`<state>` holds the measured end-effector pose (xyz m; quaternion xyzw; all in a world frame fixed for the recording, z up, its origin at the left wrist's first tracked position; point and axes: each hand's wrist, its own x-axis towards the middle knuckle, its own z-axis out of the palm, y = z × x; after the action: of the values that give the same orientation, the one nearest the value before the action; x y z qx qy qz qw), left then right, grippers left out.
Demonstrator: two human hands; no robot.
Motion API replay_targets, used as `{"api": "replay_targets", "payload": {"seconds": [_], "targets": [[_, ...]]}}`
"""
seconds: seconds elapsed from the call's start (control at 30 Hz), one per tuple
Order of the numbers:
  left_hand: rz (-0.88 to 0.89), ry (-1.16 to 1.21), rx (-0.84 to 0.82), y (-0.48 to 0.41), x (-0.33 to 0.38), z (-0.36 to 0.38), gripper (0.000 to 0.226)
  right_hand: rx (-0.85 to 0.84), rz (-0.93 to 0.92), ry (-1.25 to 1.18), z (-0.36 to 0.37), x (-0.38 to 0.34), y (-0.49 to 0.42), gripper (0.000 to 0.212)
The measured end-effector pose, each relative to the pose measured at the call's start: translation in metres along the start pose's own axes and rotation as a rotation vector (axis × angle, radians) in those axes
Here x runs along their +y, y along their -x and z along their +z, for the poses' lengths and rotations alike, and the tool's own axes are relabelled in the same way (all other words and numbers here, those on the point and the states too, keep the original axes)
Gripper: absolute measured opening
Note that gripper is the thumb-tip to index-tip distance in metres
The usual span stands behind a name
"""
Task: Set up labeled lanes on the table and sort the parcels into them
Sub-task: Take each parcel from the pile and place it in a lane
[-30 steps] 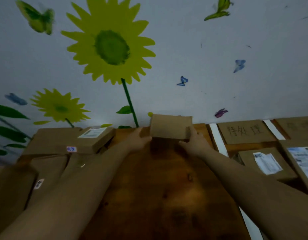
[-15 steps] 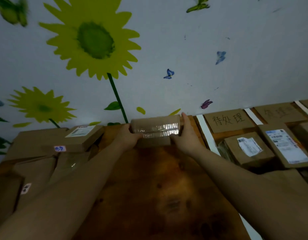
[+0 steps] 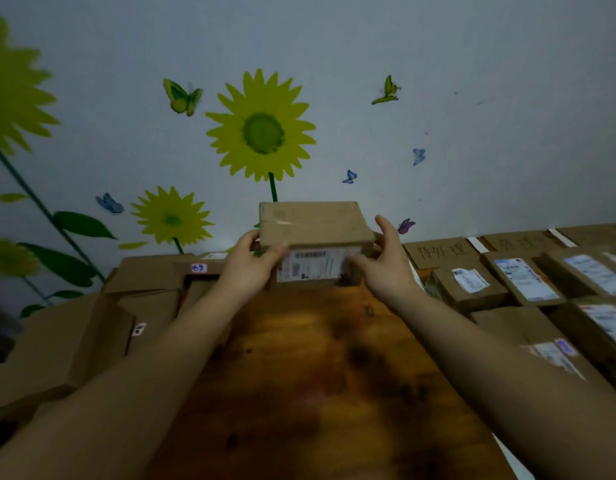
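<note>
- Bg: pale wall (image 3: 472, 81) w/ sunflower decals (image 3: 261, 133) & small butterfly stickers (image 3: 182, 97); light is dim.
- Wooden table (image 3: 317, 393) runs from you to the wall, w/ wood showing down the middle.
- Parcel (image 3: 313, 230): brown cardboard box, betw. both your hands at the far end of the table, centre, in front of the wall. White shipping label (image 3: 313, 268) is on the side facing you, clear tape across the top. Can't tell if its underside touches the wood.
- Left hand (image 3: 251, 268): on the box's left end, fingers (image 3: 275, 252) curled round onto the labelled side, holding it.
- Right hand (image 3: 386, 268): on the right end, thumb up beside the box's corner, fingers bent onto the labelled side, also holding.
- Right of the box: cardboard lane sign (image 3: 441, 252) w/ handwritten characters, flat at the far edge. White tape strip (image 3: 477, 244) just right of it, then a 2nd sign (image 3: 517, 242), writing blurred.
- Nearer than the signs: rows of parcels (image 3: 469, 285), labels up.
- Left side: pile of boxes (image 3: 143, 282), one w/ a small blue-marked sticker (image 3: 198, 268).
</note>
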<state>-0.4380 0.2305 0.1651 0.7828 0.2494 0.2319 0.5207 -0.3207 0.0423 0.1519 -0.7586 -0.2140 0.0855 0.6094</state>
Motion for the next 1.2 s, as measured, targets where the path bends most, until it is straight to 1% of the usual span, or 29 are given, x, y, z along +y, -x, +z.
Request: {"api": "replay_targets", "payload": {"seconds": [0.07,0.13,0.17,0.27,0.3,0.4,0.47,0.53,0.57,0.63,0.7,0.77,0.83,0.9,0.93,0.97,1.03,1.13,1.17,1.2], "targets": [[0.026,0.048,0.028,0.017,0.012,-0.004,0.023,0.090,0.018,-0.010,-0.008,-0.013,0.021,0.062],[0.012,0.109,0.001,0.033,0.023,-0.005,0.020,0.127,0.013,0.015,-0.018,-0.024,0.040,0.045],[0.008,0.118,-0.011,0.039,0.027,-0.005,0.021,0.131,0.000,0.006,-0.023,-0.030,0.049,0.042],[0.013,0.150,-0.020,0.054,0.040,0.002,0.024,0.081,-0.069,-0.037,-0.043,-0.046,0.072,0.046],[0.012,0.171,-0.011,0.058,0.044,0.005,0.023,0.035,-0.077,-0.052,-0.050,-0.051,0.077,0.053],[0.005,0.235,-0.022,0.073,0.060,0.017,0.023,-0.067,-0.052,-0.088,-0.075,-0.059,0.091,0.083],[-0.032,0.349,-0.089,0.081,0.071,0.025,0.030,-0.080,-0.065,-0.098,-0.096,-0.063,0.099,0.089],[-0.040,0.418,-0.160,0.090,0.081,0.035,0.035,-0.078,-0.084,-0.120,-0.118,-0.063,0.108,0.086],[-0.034,0.423,-0.176,0.094,0.085,0.042,0.039,-0.060,-0.088,-0.139,-0.129,-0.064,0.112,0.080],[-0.037,0.441,-0.180,0.103,0.096,0.060,0.047,-0.013,-0.103,-0.163,-0.153,-0.062,0.122,0.062],[-0.070,0.481,-0.189,0.114,0.107,0.081,0.050,-0.022,-0.129,-0.166,-0.178,-0.058,0.131,0.050],[-0.109,0.523,-0.201,0.128,0.118,0.104,0.049,-0.071,-0.149,-0.144,-0.203,-0.054,0.144,0.053],[-0.131,0.561,-0.228,0.145,0.126,0.128,0.041,-0.078,-0.159,-0.101,-0.226,-0.047,0.157,0.060],[-0.136,0.602,-0.255,0.162,0.132,0.150,0.028,-0.030,-0.143,-0.092,-0.247,-0.038,0.165,0.066],[-0.136,0.619,-0.266,0.170,0.135,0.160,0.026,-0.006,-0.139,-0.083,-0.256,-0.035,0.170,0.067],[-0.137,0.625,-0.281,0.178,0.137,0.169,0.029,0.015,-0.140,-0.077,-0.264,-0.032,0.174,0.065],[-0.137,0.620,-0.330,0.191,0.140,0.183,0.041,0.087,-0.113,-0.087,-0.277,-0.027,0.182,0.062],[-0.151,0.559,-0.394,0.202,0.144,0.202,0.055,0.282,0.031,-0.070,-0.292,-0.021,0.187,0.077],[-0.166,0.552,-0.419,0.205,0.146,0.210,0.058,0.299,0.056,-0.101,-0.295,-0.019,0.188,0.076],[-0.188,0.561,-0.448,0.206,0.148,0.219,0.058,0.290,0.064,-0.152,-0.297,-0.017,0.190,0.070]]}}
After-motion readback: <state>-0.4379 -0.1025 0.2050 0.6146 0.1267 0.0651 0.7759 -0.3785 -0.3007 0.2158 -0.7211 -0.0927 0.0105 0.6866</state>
